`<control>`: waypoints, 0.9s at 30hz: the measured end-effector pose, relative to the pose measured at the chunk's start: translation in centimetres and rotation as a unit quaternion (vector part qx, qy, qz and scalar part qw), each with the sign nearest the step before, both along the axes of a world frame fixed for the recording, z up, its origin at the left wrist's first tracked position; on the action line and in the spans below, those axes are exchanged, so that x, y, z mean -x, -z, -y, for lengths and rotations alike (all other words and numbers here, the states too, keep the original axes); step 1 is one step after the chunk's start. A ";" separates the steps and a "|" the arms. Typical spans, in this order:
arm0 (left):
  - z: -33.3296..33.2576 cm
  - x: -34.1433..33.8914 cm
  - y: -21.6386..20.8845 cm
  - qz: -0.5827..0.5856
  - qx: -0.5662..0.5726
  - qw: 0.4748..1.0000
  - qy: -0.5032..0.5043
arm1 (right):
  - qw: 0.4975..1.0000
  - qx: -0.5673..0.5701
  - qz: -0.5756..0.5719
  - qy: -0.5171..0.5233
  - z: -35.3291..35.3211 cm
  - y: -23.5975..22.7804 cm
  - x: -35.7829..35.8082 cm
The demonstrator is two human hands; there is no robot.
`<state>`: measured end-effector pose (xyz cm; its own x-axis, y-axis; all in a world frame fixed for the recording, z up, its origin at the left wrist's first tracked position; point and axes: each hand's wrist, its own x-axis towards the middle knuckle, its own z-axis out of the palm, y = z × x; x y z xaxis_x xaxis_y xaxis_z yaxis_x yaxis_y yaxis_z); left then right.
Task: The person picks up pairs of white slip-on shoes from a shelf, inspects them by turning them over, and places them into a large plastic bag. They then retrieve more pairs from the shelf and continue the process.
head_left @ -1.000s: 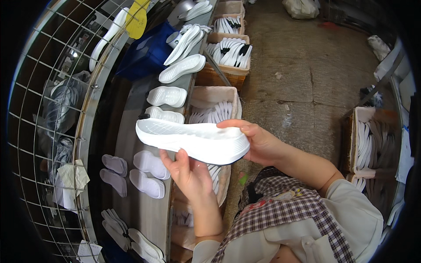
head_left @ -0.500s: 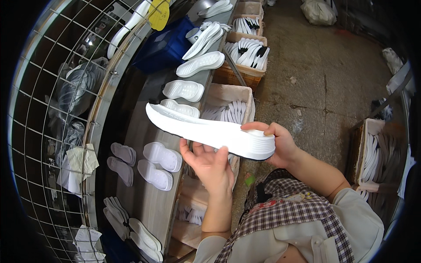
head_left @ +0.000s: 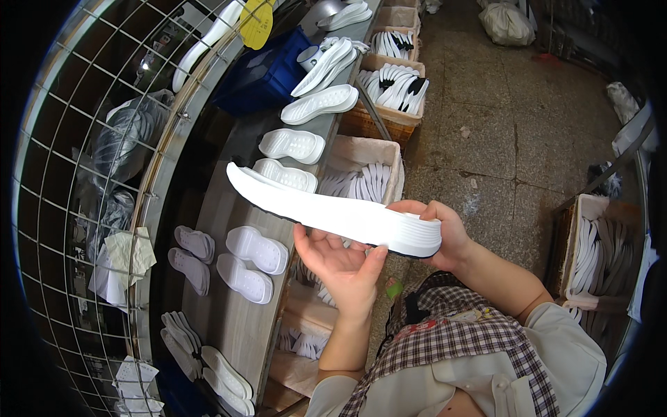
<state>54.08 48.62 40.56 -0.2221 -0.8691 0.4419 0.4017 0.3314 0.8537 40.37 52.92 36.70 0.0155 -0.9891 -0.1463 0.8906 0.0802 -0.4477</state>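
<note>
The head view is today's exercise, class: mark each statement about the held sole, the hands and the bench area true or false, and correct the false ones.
1. The right hand grips the thin, tapering end of the white shoe sole. False: it grips the thick, ridged end.
2. The fingers of the left hand touch the sole from below. True.
3. The checked apron is worn over a pale shirt. True.
4. The plastic bin by the bench's far end is red. False: it is blue.
5. A dark strip runs along the held sole's lower edge. True.
</note>
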 end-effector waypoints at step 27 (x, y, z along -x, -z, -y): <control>0.2 -0.2 -1.4 -0.064 -0.139 0.988 0.022 | 0.985 0.072 -0.101 0.122 -0.4 1.5 -1.1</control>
